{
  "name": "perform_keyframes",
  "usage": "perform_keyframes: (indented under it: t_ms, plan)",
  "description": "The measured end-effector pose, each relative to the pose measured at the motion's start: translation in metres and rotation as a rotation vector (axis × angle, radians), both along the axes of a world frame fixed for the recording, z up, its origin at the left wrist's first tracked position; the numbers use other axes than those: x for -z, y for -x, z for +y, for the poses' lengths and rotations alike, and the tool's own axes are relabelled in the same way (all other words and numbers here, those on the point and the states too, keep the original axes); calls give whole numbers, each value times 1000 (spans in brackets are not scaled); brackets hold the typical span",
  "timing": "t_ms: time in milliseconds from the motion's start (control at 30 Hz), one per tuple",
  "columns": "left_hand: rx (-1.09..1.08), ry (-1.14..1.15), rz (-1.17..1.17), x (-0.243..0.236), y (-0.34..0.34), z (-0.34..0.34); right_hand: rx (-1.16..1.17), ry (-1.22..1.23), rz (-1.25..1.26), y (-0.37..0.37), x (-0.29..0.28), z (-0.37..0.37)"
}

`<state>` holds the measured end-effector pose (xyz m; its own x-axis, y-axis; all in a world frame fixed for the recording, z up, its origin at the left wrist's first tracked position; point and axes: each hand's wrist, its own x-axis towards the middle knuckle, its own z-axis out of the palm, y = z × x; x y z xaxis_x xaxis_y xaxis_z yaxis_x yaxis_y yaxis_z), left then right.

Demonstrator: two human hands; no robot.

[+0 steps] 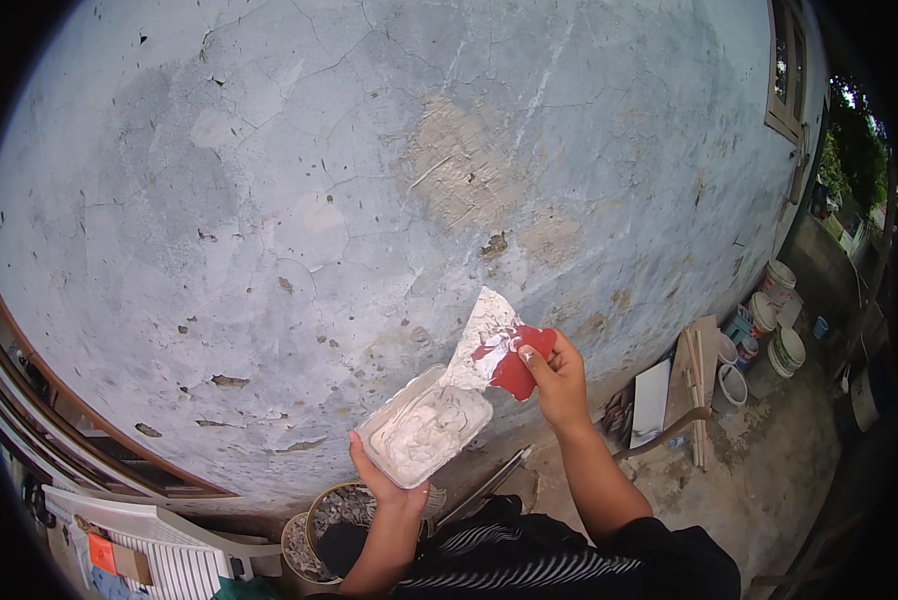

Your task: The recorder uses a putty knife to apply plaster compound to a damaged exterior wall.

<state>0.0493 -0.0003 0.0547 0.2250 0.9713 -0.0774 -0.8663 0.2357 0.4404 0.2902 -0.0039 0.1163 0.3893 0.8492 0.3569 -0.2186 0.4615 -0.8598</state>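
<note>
Right hand now, thumb and fingers pinching a red scraper, its blade smeared with white paste, right by the rim of the tray. Left hand's fingers cradle that tray before the cracked wall. Looks like loading or trimming the blade; next calls for a steady tray and careful wrist, so nothing drops.

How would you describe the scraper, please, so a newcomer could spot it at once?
Against the cracked, pale wall, find the person's right hand. It grips the scraper, whose red end sets it apart from the whitish tub nearby.
</note>
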Motion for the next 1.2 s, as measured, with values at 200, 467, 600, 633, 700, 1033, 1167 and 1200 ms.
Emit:
perform_keyframes:
  t_ms: [200,467,600,633,700,1033,1167,1200]
  plan:
    - [18,25,12,-1,-1,2,40,-58,51,-5,-13,0]
    - [69,-8,13,3,-2,5,78,-71,220,-17,-33,4]
    - [78,40,3,6,-2,7,109,-150,310,-28,-64,11]
    - [82,33,0,6,-3,7,157,-213,269,-32,-70,16]
    - [92,15,3,4,-3,5,322,-316,141,-35,-84,26]
    - [78,28,39,16,3,10,739,-614,-447,-21,-103,70]
    - [46,31,72,10,8,6,788,-640,-511,-21,-103,76]
    - [47,17,68,11,9,6,812,-643,-544,-21,-104,78]
